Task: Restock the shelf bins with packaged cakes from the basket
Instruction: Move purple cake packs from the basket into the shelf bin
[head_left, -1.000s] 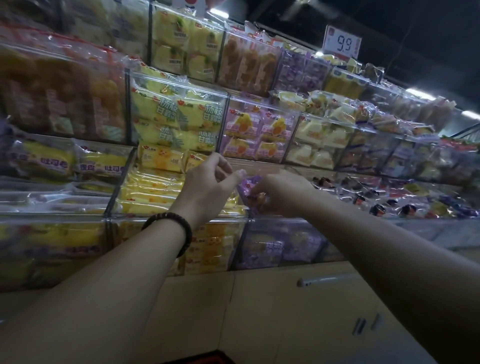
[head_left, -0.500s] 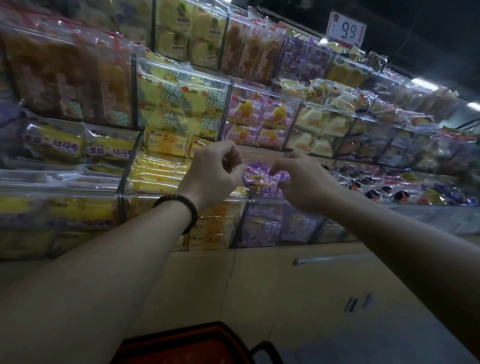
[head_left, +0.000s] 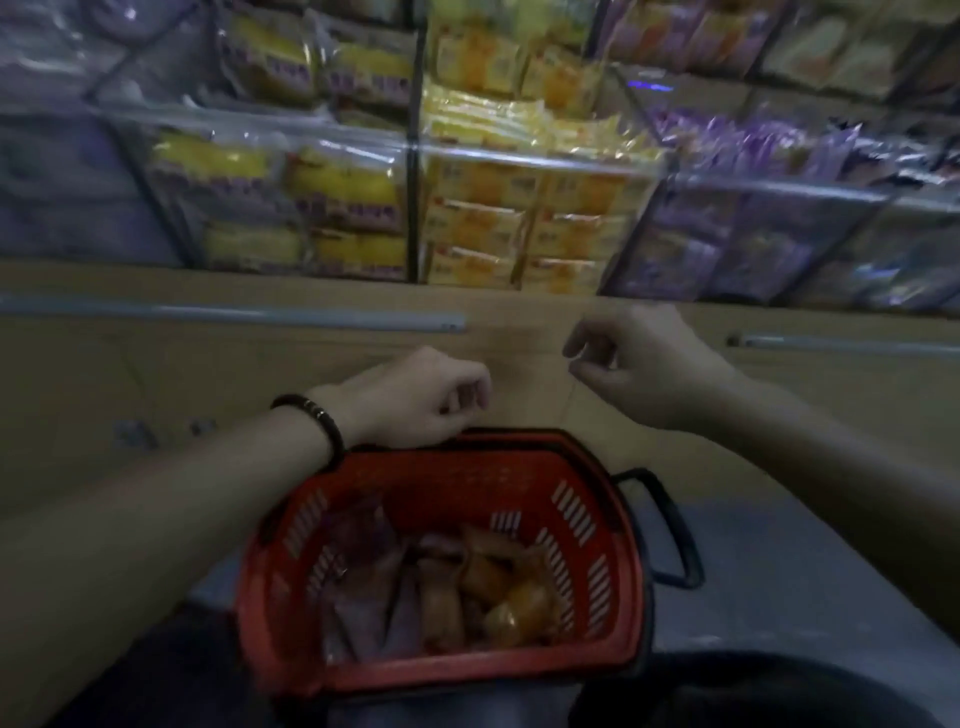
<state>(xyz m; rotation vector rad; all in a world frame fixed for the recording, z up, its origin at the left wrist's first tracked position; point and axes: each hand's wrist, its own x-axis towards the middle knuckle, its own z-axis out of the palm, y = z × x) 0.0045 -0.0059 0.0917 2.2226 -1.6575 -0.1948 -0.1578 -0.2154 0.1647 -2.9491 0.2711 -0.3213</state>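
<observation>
Lying in basket (head_left: 467, 480) — packaged cakes (head_left: 470, 590); shelf bins (head_left: 519, 157), cabinet handle (head_left: 234, 313) beyond.

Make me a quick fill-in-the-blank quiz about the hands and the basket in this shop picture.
1. The basket under the hands is coloured ____.
2. The left hand has a dark ____ around its wrist.
3. The left hand and the right hand hover over the basket and hold ____.
4. The basket's handle is coloured ____.

Missing words: red; bracelet; nothing; black.
</observation>
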